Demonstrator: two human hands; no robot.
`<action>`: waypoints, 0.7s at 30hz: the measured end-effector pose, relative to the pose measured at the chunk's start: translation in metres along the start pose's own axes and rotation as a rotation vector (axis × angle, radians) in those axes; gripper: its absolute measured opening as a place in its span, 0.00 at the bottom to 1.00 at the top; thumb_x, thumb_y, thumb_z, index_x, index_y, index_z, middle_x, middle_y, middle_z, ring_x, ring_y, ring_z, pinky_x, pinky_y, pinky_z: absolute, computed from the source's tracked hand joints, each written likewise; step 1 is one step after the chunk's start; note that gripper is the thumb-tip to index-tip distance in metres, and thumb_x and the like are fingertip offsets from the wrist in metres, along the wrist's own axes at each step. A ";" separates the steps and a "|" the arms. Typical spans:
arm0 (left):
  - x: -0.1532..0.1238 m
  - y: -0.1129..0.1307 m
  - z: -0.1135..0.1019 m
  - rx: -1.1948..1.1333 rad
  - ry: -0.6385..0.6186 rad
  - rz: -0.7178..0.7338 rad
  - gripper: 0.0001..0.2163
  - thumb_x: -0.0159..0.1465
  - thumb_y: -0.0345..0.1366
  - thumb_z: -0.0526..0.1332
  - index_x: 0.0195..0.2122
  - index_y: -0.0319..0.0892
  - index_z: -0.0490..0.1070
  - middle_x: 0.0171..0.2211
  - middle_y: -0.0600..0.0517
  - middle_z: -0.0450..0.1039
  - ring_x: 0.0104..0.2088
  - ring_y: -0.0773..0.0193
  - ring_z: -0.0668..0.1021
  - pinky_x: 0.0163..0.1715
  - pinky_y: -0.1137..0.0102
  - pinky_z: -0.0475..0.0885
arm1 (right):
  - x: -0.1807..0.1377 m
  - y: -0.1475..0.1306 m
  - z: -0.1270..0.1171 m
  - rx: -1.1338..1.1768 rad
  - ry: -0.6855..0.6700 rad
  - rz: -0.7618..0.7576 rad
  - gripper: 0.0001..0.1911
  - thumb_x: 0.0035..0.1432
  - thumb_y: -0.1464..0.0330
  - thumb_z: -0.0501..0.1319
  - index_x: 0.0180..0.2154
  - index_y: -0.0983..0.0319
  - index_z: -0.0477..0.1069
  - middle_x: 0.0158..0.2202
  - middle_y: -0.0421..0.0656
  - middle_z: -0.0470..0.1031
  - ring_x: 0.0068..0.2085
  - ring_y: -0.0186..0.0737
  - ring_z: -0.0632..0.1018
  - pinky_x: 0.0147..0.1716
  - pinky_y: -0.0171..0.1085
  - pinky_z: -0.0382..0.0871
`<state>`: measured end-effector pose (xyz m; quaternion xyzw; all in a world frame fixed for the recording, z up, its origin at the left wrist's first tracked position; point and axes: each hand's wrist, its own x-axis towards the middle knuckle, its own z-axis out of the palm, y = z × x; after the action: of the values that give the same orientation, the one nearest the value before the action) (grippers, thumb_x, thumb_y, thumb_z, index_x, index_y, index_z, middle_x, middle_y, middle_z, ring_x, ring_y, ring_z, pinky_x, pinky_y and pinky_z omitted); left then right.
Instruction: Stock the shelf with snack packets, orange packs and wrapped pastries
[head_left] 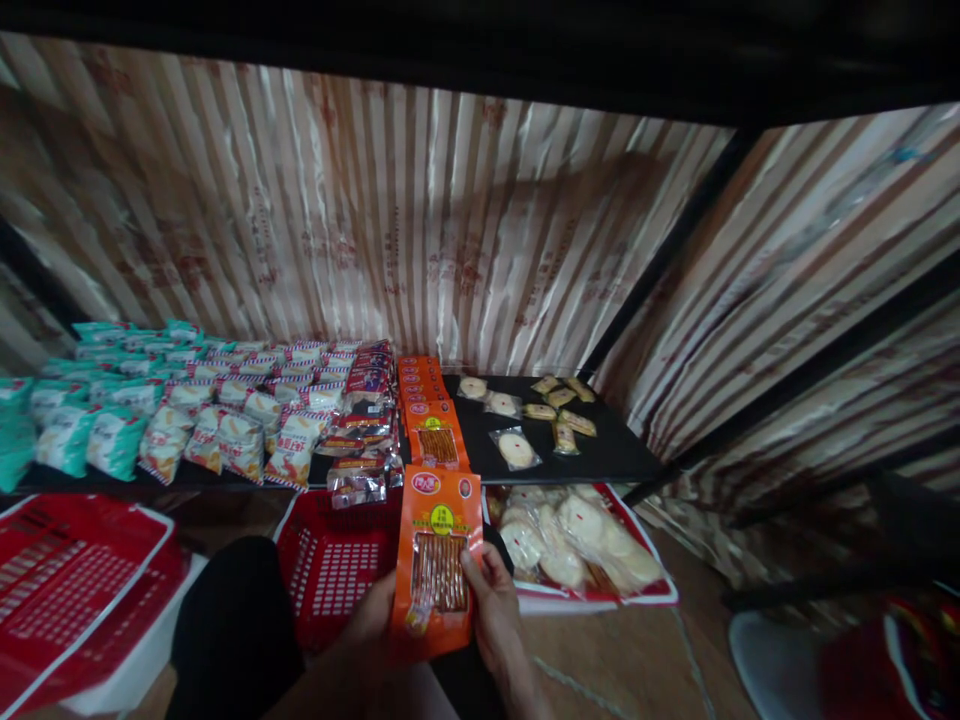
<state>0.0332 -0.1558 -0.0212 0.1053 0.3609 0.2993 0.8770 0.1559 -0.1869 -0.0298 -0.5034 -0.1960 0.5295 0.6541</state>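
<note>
An orange snack packet [446,515] with a clear window showing brown strips is held upright in front of me. My left hand [375,612] grips its lower left edge, with the fingers mostly hidden behind it. On the other side my right hand [496,600] closes on the lower right edge, thumb on the front face. Just beyond, a row of matching orange packets [436,440] lies overlapping on the black shelf [619,455]. Dark red and brown packets [364,425] are stacked to their left. Clear-wrapped round white cakes [516,448] lie on the right.
White-and-orange snack bags [240,445] and teal bags [116,440] crowd the shelf's left. Small yellowish packs [577,422] lie right. Below stand a red basket [337,575], another red basket [667,590] filled with bagged round cakes, and more red baskets [60,570] at left.
</note>
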 end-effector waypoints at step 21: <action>0.076 0.050 0.074 0.269 0.369 0.454 0.29 0.52 0.24 0.57 0.56 0.46 0.57 0.44 0.49 0.73 0.40 0.64 0.78 0.39 0.70 0.72 | 0.137 -0.048 -0.012 -0.894 0.079 -0.361 0.24 0.53 0.58 0.54 0.48 0.64 0.68 0.39 0.48 0.78 0.38 0.45 0.78 0.39 0.40 0.69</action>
<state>0.1048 -0.0679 0.0091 0.2420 0.5176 0.4508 0.6858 0.2387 -0.0676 -0.0315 -0.7128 -0.4638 0.2518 0.4619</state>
